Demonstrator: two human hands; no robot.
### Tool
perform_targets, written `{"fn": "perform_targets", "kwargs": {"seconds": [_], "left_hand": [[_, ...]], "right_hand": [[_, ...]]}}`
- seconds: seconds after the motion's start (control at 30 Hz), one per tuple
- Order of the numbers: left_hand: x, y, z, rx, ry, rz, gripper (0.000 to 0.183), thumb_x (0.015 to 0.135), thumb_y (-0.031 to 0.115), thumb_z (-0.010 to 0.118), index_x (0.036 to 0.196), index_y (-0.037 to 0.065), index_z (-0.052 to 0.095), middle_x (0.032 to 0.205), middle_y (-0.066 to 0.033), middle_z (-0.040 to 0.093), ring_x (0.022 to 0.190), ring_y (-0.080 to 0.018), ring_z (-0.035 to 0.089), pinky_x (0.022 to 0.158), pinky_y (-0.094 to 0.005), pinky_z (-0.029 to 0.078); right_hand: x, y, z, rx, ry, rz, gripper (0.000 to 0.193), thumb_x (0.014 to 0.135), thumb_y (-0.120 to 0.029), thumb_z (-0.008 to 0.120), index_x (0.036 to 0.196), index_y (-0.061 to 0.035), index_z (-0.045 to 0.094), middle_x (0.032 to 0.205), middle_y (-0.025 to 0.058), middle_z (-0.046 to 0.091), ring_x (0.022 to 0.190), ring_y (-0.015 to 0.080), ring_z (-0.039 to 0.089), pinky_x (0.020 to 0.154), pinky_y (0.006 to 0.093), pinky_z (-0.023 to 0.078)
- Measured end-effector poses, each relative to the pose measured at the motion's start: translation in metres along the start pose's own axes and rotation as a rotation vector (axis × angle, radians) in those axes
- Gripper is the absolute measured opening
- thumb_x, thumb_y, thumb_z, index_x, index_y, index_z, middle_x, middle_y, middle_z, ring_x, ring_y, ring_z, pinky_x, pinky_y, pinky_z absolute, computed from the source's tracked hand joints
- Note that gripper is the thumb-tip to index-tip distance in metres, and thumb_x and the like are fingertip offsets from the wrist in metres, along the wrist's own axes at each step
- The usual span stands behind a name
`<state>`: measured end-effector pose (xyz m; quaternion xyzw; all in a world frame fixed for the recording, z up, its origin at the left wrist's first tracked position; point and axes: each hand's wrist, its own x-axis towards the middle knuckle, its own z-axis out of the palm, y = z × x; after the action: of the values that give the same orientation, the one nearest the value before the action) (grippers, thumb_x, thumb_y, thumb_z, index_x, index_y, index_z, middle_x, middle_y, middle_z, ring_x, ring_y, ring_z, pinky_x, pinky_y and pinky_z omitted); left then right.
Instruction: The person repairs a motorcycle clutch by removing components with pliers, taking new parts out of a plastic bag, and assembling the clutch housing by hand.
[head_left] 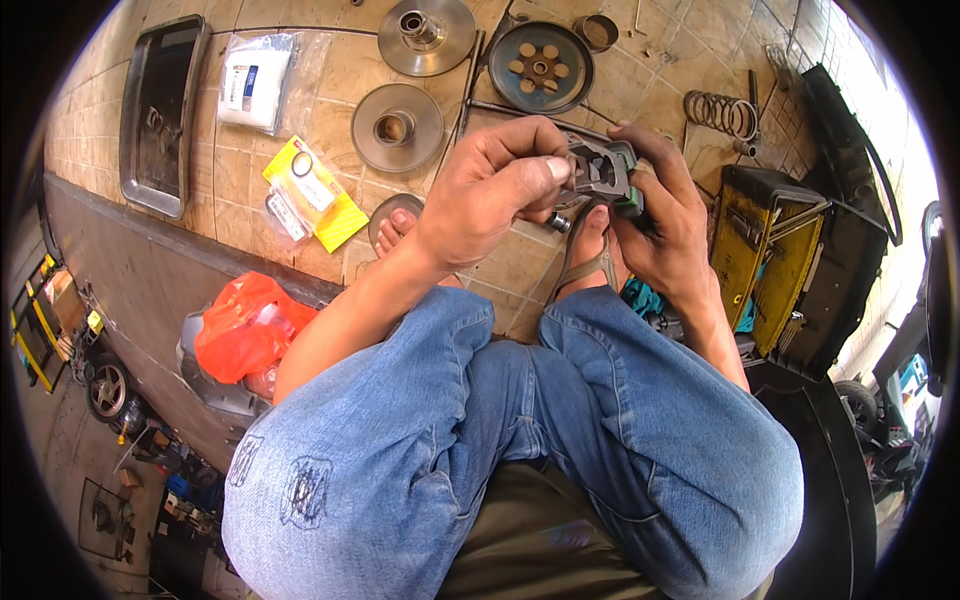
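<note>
Blue jeans (370, 400) nearest; above them, the right hand (665, 220) grasps a grey-and-green part (612, 180).
Over the tiled floor (500, 275), the left hand (490, 190) has its fingers pinched together at the part's edge, anything between them hidden. Probably fine handwork, next needing a steady right hold. The clear bag (309, 62) holds a white pack (255, 88); what the red bag (245, 335) and metal tray (193, 120) contain is unclear.

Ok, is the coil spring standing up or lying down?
Lying down: the coil spring stretches sideways, its coils in a row along the tiled floor.
</note>
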<state>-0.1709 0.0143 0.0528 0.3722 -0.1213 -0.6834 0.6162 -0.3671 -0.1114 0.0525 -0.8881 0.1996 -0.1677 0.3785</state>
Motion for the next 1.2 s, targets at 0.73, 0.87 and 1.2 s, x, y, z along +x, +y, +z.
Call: {"fn": "perform_targets", "kwargs": {"seconds": [0.73,0.87,1.2], "left_hand": [[-0.019,0.008,0.020,0.163,-0.222,-0.052,0.021,0.089,0.022,0.063,0.086,0.002,0.056,0.080,0.0002,0.051,0.073,-0.0080,0.041,0.065,-0.0262,0.034],[-0.019,0.006,0.022,0.153,-0.189,-0.061,0.020,0.089,0.021,0.061,0.085,0.002,0.055,0.080,0.0010,0.049,0.073,-0.0080,0.039,0.064,-0.0262,0.033],[-0.019,0.000,0.020,0.099,-0.162,-0.068,0.019,0.088,0.021,0.061,0.086,0.003,0.055,0.080,0.0009,0.050,0.069,-0.0059,0.043,0.060,-0.0235,0.037]], "right_hand": [[-0.002,0.006,-0.001,0.066,0.071,-0.258,0.032,0.053,-0.014,0.074,0.073,0.0006,0.053,0.099,0.0194,0.062,0.083,0.0368,0.059,0.066,0.0450,0.045],[-0.004,0.007,0.001,0.073,0.054,-0.269,0.035,0.051,-0.016,0.074,0.071,-0.0001,0.051,0.096,0.0184,0.062,0.079,0.0359,0.057,0.063,0.0444,0.041],[-0.006,0.012,0.003,0.044,0.013,-0.248,0.037,0.041,-0.017,0.074,0.064,-0.0007,0.049,0.091,0.0170,0.061,0.077,0.0355,0.056,0.061,0.0452,0.040]]}}
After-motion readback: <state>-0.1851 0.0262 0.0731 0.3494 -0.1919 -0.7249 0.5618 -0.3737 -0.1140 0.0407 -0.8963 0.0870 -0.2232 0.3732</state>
